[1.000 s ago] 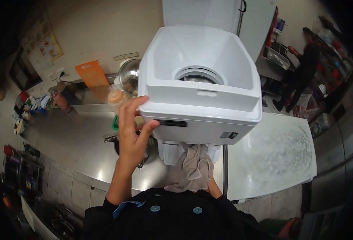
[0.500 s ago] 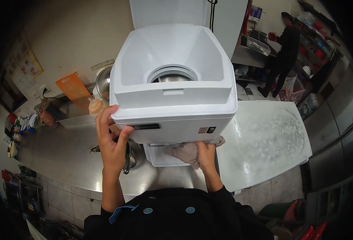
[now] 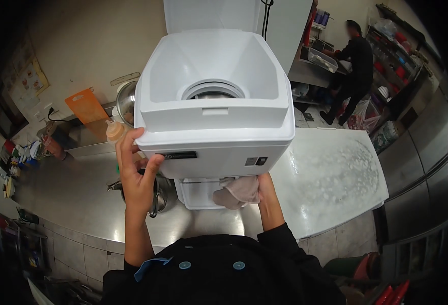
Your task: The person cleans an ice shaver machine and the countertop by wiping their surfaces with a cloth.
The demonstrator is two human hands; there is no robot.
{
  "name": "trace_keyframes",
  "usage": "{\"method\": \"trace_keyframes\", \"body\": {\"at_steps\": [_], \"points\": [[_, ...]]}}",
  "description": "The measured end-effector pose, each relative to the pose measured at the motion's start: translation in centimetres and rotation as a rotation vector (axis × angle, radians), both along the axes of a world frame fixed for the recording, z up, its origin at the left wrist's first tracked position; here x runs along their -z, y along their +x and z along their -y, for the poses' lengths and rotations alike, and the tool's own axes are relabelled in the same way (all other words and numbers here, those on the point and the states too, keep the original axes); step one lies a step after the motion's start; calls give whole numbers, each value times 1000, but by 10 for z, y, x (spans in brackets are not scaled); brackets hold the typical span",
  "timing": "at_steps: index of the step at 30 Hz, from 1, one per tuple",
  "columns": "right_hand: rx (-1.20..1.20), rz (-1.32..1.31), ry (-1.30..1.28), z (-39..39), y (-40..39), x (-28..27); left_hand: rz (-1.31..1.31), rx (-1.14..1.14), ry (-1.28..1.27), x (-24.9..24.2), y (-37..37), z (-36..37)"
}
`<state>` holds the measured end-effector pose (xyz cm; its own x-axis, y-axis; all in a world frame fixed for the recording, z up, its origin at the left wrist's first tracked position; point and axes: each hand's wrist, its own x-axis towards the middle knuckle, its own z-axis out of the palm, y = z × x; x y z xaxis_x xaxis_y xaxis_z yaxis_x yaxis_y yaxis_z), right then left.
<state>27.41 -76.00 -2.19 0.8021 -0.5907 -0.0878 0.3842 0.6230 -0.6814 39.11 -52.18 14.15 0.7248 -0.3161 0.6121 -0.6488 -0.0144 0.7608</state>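
Observation:
A white machine (image 3: 213, 136) with a funnel-shaped hopper fills the middle, its lid (image 3: 211, 15) raised behind. My left hand (image 3: 137, 180) grips its left front corner, fingers along the side and thumb by the dark label (image 3: 179, 155). At the right, under the front body, my right hand (image 3: 265, 190) holds a crumpled greyish-beige cloth (image 3: 236, 193) against the lower part; some of its fingers are hidden by the cloth and machine. Below the cloth, the machine's white base (image 3: 196, 195) shows. A metal pot (image 3: 160, 195) stands close to my left hand.
Right of the machine is a wet, soapy white surface (image 3: 330, 178). The steel counter (image 3: 81, 188) extends left, with a squeeze bottle (image 3: 115, 131), a metal bowl (image 3: 126, 99) and an orange cutting board (image 3: 86, 105). A person in dark clothes (image 3: 356, 61) works at the back right.
My right hand has moved slightly up and right with the cloth, which is now bunched nearer the machine's underside. My left hand keeps its hold. The person behind has leaned toward the counter.

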Motion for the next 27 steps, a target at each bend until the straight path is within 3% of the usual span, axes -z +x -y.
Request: {"method": "trace_keyframes", "body": {"at_steps": [3, 9, 14, 18, 21, 23, 27], "points": [[15, -49, -16, -4, 0, 16, -9, 2, 0, 2, 1, -1], [31, -236, 93, -51, -53, -36, 5, -21, 34, 0, 0, -2], [40, -87, 136, -61, -76, -26, 4, -19, 23, 1, -1, 0], [-48, -9, 36, -42, -40, -15, 14, -3, 40, 2, 1, -1], [-169, 205, 64, -30, -16, 5, 23, 16, 38, 4, 4, -1], [-355, 346, 496, -36, -15, 14, 27, 14, 42, 4, 5, -1], [-83, 219, 385, -52, -19, -11, 26, 13, 48, 4, 4, -2]]}}
